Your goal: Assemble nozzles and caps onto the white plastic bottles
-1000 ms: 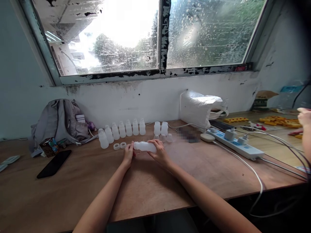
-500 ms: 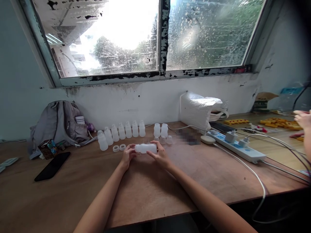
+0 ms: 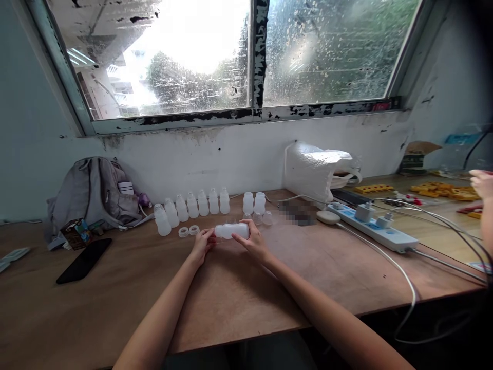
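A translucent white baby bottle (image 3: 230, 230) lies sideways between my two hands, just over the table. My right hand (image 3: 256, 242) is wrapped around its base end. At the neck end, the fingers of my left hand (image 3: 202, 245) are closed; whether they also hold a ring there is too small to tell. Two white screw rings (image 3: 188, 230) lie beside my left hand. Behind them stands a row of several capped baby bottles (image 3: 192, 205). Two bottles without caps (image 3: 254, 203) stand farther right, with small clear caps (image 3: 266, 218) in front, partly hidden by my right hand.
A grey backpack (image 3: 96, 192), a small box (image 3: 76, 235) and a black phone (image 3: 84, 260) are at the left. To the right lie a round white pad (image 3: 328, 217) and a power strip (image 3: 373, 228) with trailing cables. Another person's hand (image 3: 482, 184) shows at the right edge.
The view has shifted slightly. Both hands keep the baby bottle sideways in nearly the same place, with a small shift of the fingers at its neck.
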`<act>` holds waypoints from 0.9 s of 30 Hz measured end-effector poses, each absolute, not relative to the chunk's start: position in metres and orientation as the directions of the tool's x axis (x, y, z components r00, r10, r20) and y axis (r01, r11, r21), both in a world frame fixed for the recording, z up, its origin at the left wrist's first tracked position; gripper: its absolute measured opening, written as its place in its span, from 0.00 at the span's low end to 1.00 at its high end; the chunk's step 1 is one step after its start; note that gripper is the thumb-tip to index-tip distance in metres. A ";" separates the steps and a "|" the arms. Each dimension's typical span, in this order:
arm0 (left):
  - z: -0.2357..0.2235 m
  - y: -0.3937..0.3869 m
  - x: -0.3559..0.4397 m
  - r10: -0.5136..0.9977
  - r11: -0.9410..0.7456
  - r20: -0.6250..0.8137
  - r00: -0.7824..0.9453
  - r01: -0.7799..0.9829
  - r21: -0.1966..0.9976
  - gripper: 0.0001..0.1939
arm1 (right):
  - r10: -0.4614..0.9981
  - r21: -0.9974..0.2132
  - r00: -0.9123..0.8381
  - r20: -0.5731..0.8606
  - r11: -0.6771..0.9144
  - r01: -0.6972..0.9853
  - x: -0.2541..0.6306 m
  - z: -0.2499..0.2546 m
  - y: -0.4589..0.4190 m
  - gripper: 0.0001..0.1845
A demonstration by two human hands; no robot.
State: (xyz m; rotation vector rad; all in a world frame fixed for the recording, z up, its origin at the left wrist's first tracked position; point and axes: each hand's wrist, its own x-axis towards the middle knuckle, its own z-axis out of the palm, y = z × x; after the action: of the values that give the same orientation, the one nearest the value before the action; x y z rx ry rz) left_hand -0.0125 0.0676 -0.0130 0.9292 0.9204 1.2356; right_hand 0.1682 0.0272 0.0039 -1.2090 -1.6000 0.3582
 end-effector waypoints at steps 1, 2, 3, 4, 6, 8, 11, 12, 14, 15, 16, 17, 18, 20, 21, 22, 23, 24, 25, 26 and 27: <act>-0.012 0.067 -0.012 0.993 0.084 -0.049 0.108 -0.353 0.932 0.10 | 0.852 -0.749 0.079 0.517 0.406 0.523 0.169 0.003 0.028 0.22; -0.011 0.066 -0.012 0.993 0.075 -0.035 0.115 -0.361 0.930 0.10 | 0.874 -0.769 0.102 0.474 0.355 0.532 0.170 0.003 0.030 0.21; -0.010 0.065 -0.011 0.992 0.068 -0.025 0.120 -0.368 0.927 0.11 | 0.894 -0.784 0.124 0.431 0.303 0.541 0.171 0.002 0.031 0.19; -0.008 0.064 -0.010 0.992 0.066 -0.022 0.123 -0.371 0.926 0.11 | 0.907 -0.794 0.143 0.396 0.260 0.550 0.172 0.001 0.032 0.19; -0.006 0.063 -0.009 0.991 0.083 -0.039 0.126 -0.366 0.927 0.12 | 0.913 -0.796 0.166 0.373 0.222 0.564 0.173 0.000 0.033 0.20; -0.005 0.062 -0.007 0.988 0.121 -0.078 0.135 -0.343 0.931 0.15 | 0.901 -0.784 0.169 0.400 0.241 0.573 0.172 0.000 0.032 0.19; -0.004 0.060 -0.006 0.975 0.187 -0.140 0.170 -0.299 0.936 0.20 | 0.880 -0.749 0.126 0.458 0.306 0.588 0.169 0.002 0.027 0.20; -0.005 0.059 -0.006 0.972 0.201 -0.152 0.182 -0.295 0.934 0.21 | 0.872 -0.733 0.100 0.479 0.334 0.593 0.168 0.003 0.025 0.20; -0.005 0.057 -0.005 0.970 0.206 -0.152 0.190 -0.314 0.927 0.20 | 0.844 -0.690 0.045 0.534 0.405 0.600 0.166 0.004 0.023 0.20; -0.005 0.056 -0.005 0.973 0.196 -0.139 0.186 -0.334 0.922 0.19 | 0.825 -0.664 0.018 0.565 0.442 0.603 0.166 0.005 0.022 0.19; -0.005 0.055 -0.004 0.977 0.177 -0.118 0.177 -0.361 0.916 0.19 | 0.806 -0.641 -0.003 0.592 0.474 0.604 0.166 0.005 0.022 0.19; -0.005 0.055 -0.004 0.981 0.154 -0.095 0.167 -0.388 0.909 0.18 | 0.792 -0.625 -0.017 0.611 0.495 0.603 0.166 0.006 0.022 0.19; -0.004 0.054 -0.003 0.984 0.135 -0.075 0.159 -0.412 0.901 0.19 | 0.785 -0.620 -0.021 0.619 0.505 0.601 0.167 0.006 0.022 0.18; -0.002 0.054 -0.003 0.988 0.113 -0.049 0.149 -0.457 0.882 0.18 | 0.790 -0.633 -0.013 0.613 0.500 0.592 0.168 0.006 0.023 0.18; 0.000 0.053 -0.003 0.987 0.114 -0.047 0.151 -0.474 0.873 0.17 | 0.793 -0.640 -0.011 0.609 0.499 0.584 0.168 0.006 0.023 0.18; 0.001 0.053 -0.003 0.986 0.123 -0.052 0.157 -0.487 0.865 0.14 | 0.792 -0.640 -0.018 0.610 0.506 0.579 0.168 0.005 0.023 0.18; 0.001 0.053 -0.002 0.984 0.138 -0.062 0.167 -0.495 0.858 0.12 | 0.787 -0.630 -0.036 0.616 0.520 0.577 0.168 0.004 0.022 0.18; 0.002 0.054 -0.002 0.981 0.155 -0.075 0.177 -0.501 0.852 0.11 | 0.779 -0.613 -0.064 0.624 0.539 0.578 0.167 0.003 0.021 0.19; 0.001 0.054 -0.002 0.980 0.168 -0.086 0.181 -0.508 0.845 0.12 | 0.769 -0.591 -0.097 0.632 0.560 0.580 0.165 0.001 0.020 0.19; 0.000 0.054 -0.001 0.980 0.174 -0.095 0.177 -0.517 0.838 0.13 | 0.760 -0.572 -0.132 0.637 0.580 0.580 0.163 0.000 0.019 0.20; -0.001 0.055 0.000 0.982 0.171 -0.099 0.162 -0.530 0.831 0.13 | 0.757 -0.563 -0.163 0.633 0.595 0.574 0.161 -0.002 0.018 0.20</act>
State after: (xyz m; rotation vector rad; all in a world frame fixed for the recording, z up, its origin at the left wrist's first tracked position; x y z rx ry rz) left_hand -0.0001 0.0546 -0.0015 0.7458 0.7607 1.2345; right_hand 0.1608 0.0180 -0.0015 -1.0756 -1.8498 0.2352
